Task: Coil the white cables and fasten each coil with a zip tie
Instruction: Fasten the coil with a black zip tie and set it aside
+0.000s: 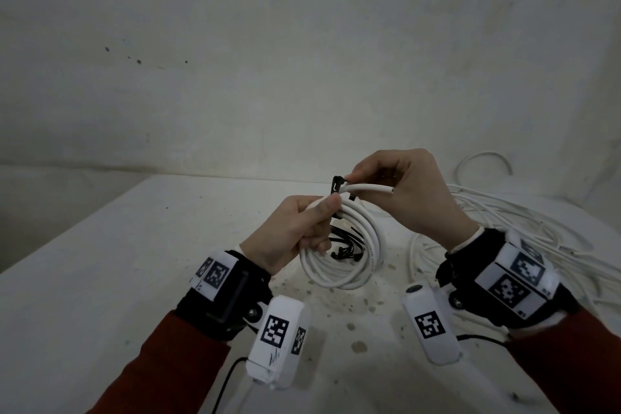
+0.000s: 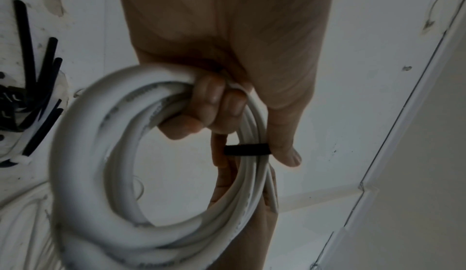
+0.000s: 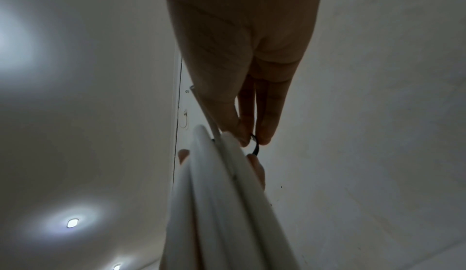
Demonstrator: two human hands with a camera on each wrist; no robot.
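My left hand [image 1: 302, 228] grips a white cable coil [image 1: 346, 252] held above the table, fingers curled through the loop and thumb on top. A black zip tie [image 1: 337, 186] wraps the coil near the thumb. In the left wrist view the coil [image 2: 121, 164] hangs from my fingers [image 2: 214, 104], and the tie's band [image 2: 247, 149] crosses the strands. My right hand [image 1: 396, 185] pinches the zip tie at the top of the coil. The right wrist view shows that hand's fingertips [image 3: 262, 136] on the tie's black loop [image 3: 256, 146] beside the coil [image 3: 221, 194]. The cable's cut end [image 1: 386, 191] sticks out rightward.
Several spare black zip ties [image 1: 346, 245] lie on the white speckled table [image 1: 134, 262] behind the coil. A loose tangle of white cable [image 1: 510, 232] spreads over the table's right side. The wall stands close behind the table.
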